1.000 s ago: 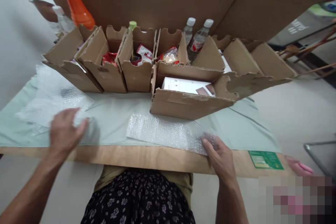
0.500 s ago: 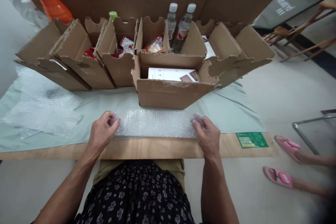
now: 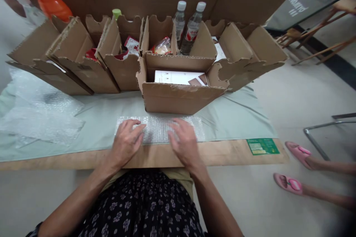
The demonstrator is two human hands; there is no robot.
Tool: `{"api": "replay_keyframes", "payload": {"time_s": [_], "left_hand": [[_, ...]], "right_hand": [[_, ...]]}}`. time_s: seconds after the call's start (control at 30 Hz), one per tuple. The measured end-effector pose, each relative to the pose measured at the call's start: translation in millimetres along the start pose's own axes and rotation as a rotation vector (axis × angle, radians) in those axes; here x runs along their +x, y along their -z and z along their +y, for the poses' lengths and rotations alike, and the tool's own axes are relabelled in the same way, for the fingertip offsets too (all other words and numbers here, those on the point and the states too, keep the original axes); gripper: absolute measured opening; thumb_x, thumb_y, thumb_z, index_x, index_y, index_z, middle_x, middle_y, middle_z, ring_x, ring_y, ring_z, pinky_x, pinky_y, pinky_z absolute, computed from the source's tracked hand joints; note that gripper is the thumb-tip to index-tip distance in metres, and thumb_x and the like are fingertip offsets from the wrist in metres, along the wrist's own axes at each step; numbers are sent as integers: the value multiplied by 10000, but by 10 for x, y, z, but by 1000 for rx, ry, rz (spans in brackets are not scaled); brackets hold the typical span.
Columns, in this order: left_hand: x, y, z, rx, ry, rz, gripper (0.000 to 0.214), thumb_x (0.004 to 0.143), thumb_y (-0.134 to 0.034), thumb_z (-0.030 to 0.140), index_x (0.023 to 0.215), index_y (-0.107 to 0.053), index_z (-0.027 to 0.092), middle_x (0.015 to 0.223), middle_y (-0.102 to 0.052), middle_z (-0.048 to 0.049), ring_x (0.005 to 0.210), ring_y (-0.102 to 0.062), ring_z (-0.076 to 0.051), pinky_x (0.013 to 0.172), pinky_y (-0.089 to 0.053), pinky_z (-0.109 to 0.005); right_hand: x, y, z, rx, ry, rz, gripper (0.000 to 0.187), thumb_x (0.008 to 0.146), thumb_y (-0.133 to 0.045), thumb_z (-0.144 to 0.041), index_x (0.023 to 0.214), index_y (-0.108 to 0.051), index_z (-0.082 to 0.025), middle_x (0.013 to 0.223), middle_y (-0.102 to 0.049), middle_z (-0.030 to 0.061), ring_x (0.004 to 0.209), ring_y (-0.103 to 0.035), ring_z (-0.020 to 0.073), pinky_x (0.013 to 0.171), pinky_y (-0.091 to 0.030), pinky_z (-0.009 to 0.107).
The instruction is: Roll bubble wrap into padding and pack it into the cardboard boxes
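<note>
- Head view: the left hand and right hand are released, fingers loosely bent over the bubble-wrap strip; whether they touch it, I cannot tell.
- The strip lies along the front edge of the counter, just before a cardboard holder containing 1 white box.
- Laying the strip out looks done, in my judgement; it is not wrapped around anything.
- Loose bubble-wrap sheets lie near the counter's left edge, outside both hands.

Whitish bubble wrap; black, floral-patterned garment.
</note>
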State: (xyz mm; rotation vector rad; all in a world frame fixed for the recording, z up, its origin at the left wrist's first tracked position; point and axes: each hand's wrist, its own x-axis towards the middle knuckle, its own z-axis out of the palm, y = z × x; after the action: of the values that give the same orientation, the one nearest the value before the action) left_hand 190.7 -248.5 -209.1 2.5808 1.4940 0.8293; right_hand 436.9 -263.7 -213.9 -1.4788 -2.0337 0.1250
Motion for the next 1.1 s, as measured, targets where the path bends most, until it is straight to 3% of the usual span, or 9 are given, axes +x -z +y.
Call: {"api": "replay_keyframes", "payload": {"time_s": [0.1,0.17,0.33,0.47,0.63,0.73,0.83,0.97,1.1], "left_hand": [[-7,-191,12,9,-15,-166,201,942,-589,146,1096,-712,184,1077,-696,-113,983,-603,-285,827,-528,-424],[-31,-260,-50,-25,4,-210,213,930,-614,150,1116,-711,185,1099,-694,-111,1000,-601,-287,838,-520,-426],[-89,-234,-158,-129,22,-156,222,959,-570,164,1137,-696,201,1139,-692,-95,1065,-614,-270,911,-505,-417],[-223,-41,-293,84,198,21,248,988,-544,279,1165,-687,181,1104,-692,-123,1017,-638,-288,891,-503,-425],[-418,74,-427,360,436,-81,382,927,-573,450,1098,-708,137,960,-689,-150,911,-632,-358,775,-495,-458],[-410,5,-392,217,526,-119,264,884,-544,391,914,-689,173,938,-693,-140,901,-636,-332,790,-496,-439],[-329,56,-408,1,589,-117,168,853,-507,336,797,-611,216,834,-680,-61,786,-636,-238,735,-498,-347],[-69,332,-624,-65,663,-64,162,878,-519,351,886,-621,226,757,-670,11,645,-602,-172,652,-469,-280],[407,341,-903,62,562,-44,295,878,-542,248,1147,-655,205,982,-747,-57,857,-686,-240,792,-508,-334]], "right_hand": [[83,-228,-137,19,153,-258,282,1000,-575,-250,1261,-677,-218,1433,-642,124,1287,-589,294,1009,-503,469],[-31,-206,70,-13,126,-301,311,1010,-566,-286,1295,-668,-213,1447,-638,128,1334,-568,304,1029,-492,488],[-547,365,992,-257,-293,-39,368,1031,-455,-380,1153,-732,-170,1276,-732,168,1193,-663,332,975,-509,521],[-514,550,1231,-341,-336,49,382,995,-460,-403,1136,-734,-179,1224,-748,163,1136,-670,334,957,-508,507],[-103,216,1012,-321,-313,-69,415,971,-466,-435,1143,-715,-150,1290,-713,188,1132,-652,361,883,-516,497],[-72,155,893,-197,-313,-85,335,953,-476,-420,950,-714,-183,1250,-731,166,1081,-669,334,897,-512,485],[-232,298,730,46,-392,-36,291,940,-523,-451,887,-681,-213,1032,-769,113,910,-702,271,819,-548,412],[-496,436,276,383,-523,-130,422,927,-639,-429,1285,-642,-206,829,-715,39,720,-685,214,646,-567,325],[-655,187,-301,606,-434,-293,653,934,-638,-336,1556,-462,-249,921,-731,54,755,-693,233,671,-609,372]]}}
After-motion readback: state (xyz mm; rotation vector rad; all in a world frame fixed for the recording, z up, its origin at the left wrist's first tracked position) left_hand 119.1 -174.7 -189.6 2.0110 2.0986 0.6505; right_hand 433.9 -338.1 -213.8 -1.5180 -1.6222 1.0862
